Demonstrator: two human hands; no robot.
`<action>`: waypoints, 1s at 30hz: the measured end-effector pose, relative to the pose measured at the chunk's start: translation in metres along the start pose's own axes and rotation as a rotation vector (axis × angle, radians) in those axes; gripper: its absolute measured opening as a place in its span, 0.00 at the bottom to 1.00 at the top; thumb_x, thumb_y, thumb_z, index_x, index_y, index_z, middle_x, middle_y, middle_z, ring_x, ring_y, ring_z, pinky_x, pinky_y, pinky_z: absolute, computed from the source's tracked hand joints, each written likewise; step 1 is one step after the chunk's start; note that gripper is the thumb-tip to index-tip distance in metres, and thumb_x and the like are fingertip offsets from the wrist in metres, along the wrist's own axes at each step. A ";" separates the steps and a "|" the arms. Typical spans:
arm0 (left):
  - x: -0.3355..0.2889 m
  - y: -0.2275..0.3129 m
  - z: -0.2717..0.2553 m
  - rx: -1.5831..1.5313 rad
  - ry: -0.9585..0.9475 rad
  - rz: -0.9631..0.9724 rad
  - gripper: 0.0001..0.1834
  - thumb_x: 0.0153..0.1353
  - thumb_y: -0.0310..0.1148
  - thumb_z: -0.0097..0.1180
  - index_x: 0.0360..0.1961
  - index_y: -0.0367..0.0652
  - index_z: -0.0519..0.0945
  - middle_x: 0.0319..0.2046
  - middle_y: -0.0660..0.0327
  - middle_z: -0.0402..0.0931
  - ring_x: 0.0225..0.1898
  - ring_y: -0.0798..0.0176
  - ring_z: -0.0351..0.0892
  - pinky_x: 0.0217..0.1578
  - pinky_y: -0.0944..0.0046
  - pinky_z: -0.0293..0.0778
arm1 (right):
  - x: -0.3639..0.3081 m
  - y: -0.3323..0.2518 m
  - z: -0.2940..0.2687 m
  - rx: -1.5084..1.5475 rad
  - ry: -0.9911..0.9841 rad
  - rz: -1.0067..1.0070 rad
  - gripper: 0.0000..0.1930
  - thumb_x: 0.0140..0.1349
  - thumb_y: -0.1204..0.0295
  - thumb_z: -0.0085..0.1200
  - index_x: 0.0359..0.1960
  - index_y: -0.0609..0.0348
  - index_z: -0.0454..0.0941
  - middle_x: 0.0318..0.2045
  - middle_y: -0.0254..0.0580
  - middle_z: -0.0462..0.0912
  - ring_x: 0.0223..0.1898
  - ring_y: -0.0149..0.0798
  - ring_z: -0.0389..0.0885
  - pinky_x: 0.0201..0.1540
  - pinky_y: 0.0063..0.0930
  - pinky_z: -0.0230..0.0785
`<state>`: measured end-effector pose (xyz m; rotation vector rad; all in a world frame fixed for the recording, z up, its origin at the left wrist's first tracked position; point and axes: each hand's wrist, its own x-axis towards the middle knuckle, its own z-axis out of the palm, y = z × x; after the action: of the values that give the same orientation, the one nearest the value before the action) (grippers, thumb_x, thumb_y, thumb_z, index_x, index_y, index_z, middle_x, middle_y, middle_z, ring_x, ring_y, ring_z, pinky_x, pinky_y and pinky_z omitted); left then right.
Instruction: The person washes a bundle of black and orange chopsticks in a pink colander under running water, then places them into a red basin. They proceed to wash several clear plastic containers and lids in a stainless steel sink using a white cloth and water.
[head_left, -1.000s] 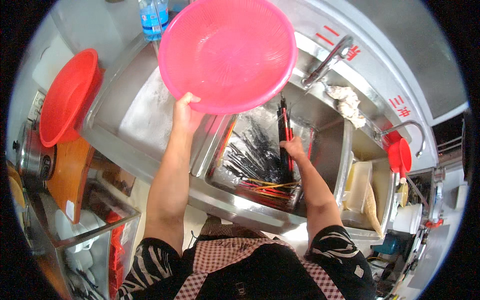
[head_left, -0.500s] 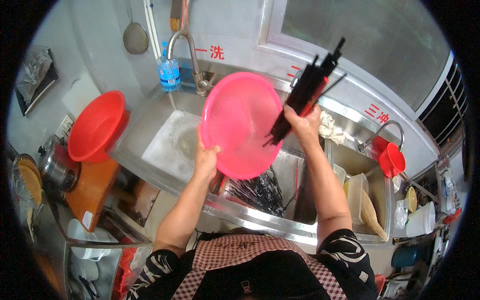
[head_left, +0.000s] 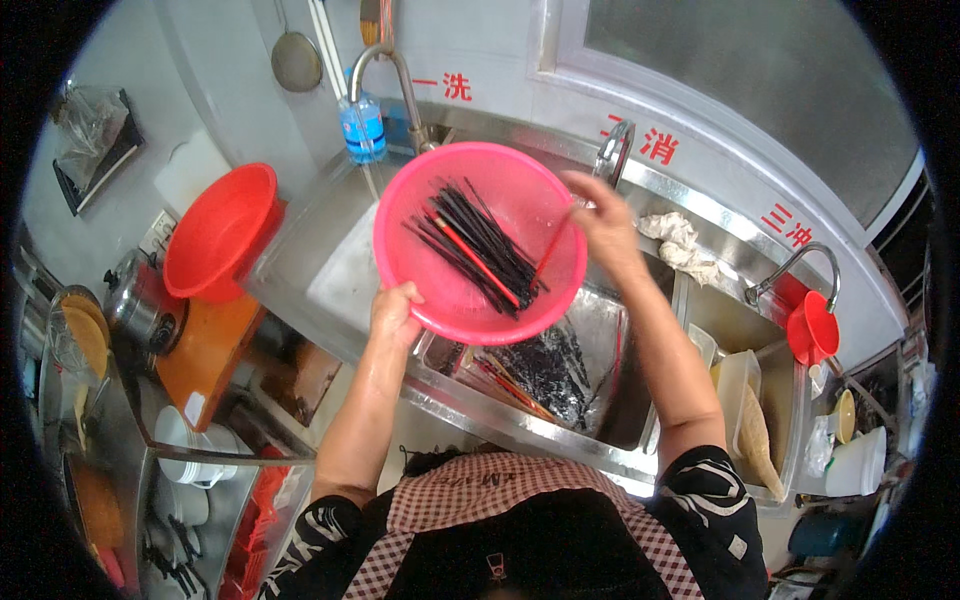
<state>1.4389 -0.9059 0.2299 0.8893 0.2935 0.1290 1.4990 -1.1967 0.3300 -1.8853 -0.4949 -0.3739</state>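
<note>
My left hand point(head_left: 395, 315) grips the near left rim of a pink basin point(head_left: 405, 275), which is held tilted above the middle sink. Inside the basin lies a loose bundle of black chopsticks point(head_left: 470, 240), with a red one point(head_left: 475, 258) among them. Another red chopstick point(head_left: 553, 248) leans up the basin's right side, its top beside my right thumb. My right hand point(head_left: 605, 220) is at the right rim, fingers apart and bent. Below the basin, many more black chopsticks point(head_left: 545, 375) lie wet in the middle sink, with several red and yellowish ones point(head_left: 515, 390) beside them.
Water runs from the left tap point(head_left: 385, 60) into a foamy left sink point(head_left: 340, 270). A blue bottle point(head_left: 363, 135) stands behind it. At left are a red basin point(head_left: 220, 230) and a pot point(head_left: 140, 300). The right sink point(head_left: 735, 315) holds clear containers; a red ladle point(head_left: 812, 330) hangs by its tap.
The black chopsticks, held up in my right hand before, now lie in the pink basin. My right hand has let go of the bundle and come lower. The basin tilts less.
</note>
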 end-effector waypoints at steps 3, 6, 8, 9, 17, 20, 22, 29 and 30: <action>0.013 -0.003 -0.017 -0.051 0.054 -0.080 0.27 0.33 0.12 0.43 0.43 0.30 0.72 0.38 0.54 0.75 0.39 0.54 0.75 0.41 0.58 0.74 | -0.019 0.057 -0.039 0.223 0.272 0.140 0.13 0.58 0.73 0.48 0.43 0.60 0.77 0.40 0.37 0.80 0.37 0.29 0.76 0.42 0.23 0.69; 0.006 -0.005 0.006 -0.047 0.028 -0.020 0.26 0.34 0.12 0.43 0.41 0.31 0.73 0.37 0.54 0.75 0.38 0.55 0.75 0.41 0.58 0.74 | -0.066 0.209 -0.068 0.012 0.425 0.560 0.09 0.57 0.74 0.46 0.36 0.55 0.77 0.33 0.32 0.80 0.32 0.26 0.76 0.32 0.20 0.65; 0.004 -0.010 0.025 -0.040 -0.001 -0.028 0.25 0.34 0.13 0.44 0.41 0.31 0.73 0.36 0.54 0.74 0.37 0.55 0.75 0.40 0.58 0.74 | -0.130 0.338 -0.092 -0.524 0.266 0.700 0.14 0.54 0.67 0.50 0.39 0.61 0.78 0.36 0.47 0.82 0.37 0.43 0.79 0.40 0.32 0.69; 0.002 -0.005 0.021 -0.021 0.023 0.000 0.25 0.34 0.13 0.44 0.40 0.31 0.72 0.36 0.54 0.74 0.37 0.55 0.75 0.40 0.59 0.74 | -0.154 0.354 -0.070 -0.617 0.201 0.811 0.15 0.53 0.66 0.51 0.39 0.61 0.79 0.37 0.50 0.81 0.40 0.48 0.79 0.43 0.34 0.69; 0.004 0.008 0.000 -0.076 0.100 -0.075 0.28 0.37 0.12 0.43 0.46 0.31 0.69 0.40 0.53 0.73 0.42 0.52 0.74 0.45 0.55 0.73 | -0.199 0.273 0.067 -0.631 0.015 1.285 0.52 0.49 0.33 0.46 0.68 0.54 0.43 0.68 0.58 0.38 0.68 0.62 0.38 0.63 0.67 0.36; 0.001 0.009 0.002 -0.064 0.098 -0.081 0.27 0.37 0.12 0.44 0.46 0.30 0.69 0.41 0.53 0.73 0.43 0.52 0.74 0.47 0.54 0.72 | -0.184 0.220 0.100 -0.784 -0.421 1.045 0.55 0.43 0.28 0.45 0.68 0.48 0.46 0.68 0.57 0.37 0.67 0.65 0.36 0.60 0.72 0.35; 0.005 0.004 -0.008 -0.073 0.096 -0.083 0.27 0.37 0.12 0.44 0.46 0.30 0.70 0.40 0.52 0.73 0.43 0.53 0.74 0.47 0.54 0.72 | -0.187 0.206 0.121 -0.873 -0.647 0.869 0.56 0.42 0.27 0.46 0.69 0.47 0.42 0.68 0.57 0.35 0.67 0.68 0.35 0.58 0.75 0.33; 0.003 0.002 -0.008 -0.050 0.117 -0.078 0.26 0.38 0.12 0.44 0.45 0.30 0.70 0.40 0.52 0.73 0.42 0.53 0.74 0.47 0.56 0.73 | -0.252 0.215 0.157 -0.897 -0.799 0.352 0.55 0.45 0.46 0.59 0.69 0.44 0.35 0.68 0.55 0.36 0.65 0.71 0.42 0.47 0.80 0.47; 0.002 0.002 -0.007 -0.054 0.123 -0.082 0.26 0.38 0.12 0.44 0.45 0.30 0.70 0.40 0.52 0.73 0.42 0.53 0.74 0.47 0.56 0.72 | -0.242 0.213 0.151 -0.872 -0.746 0.372 0.54 0.46 0.47 0.60 0.69 0.44 0.36 0.68 0.54 0.37 0.64 0.70 0.43 0.48 0.77 0.49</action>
<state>1.4390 -0.8993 0.2270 0.8157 0.4381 0.1156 1.4015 -1.1614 -0.0103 -2.9070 -0.4780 0.4760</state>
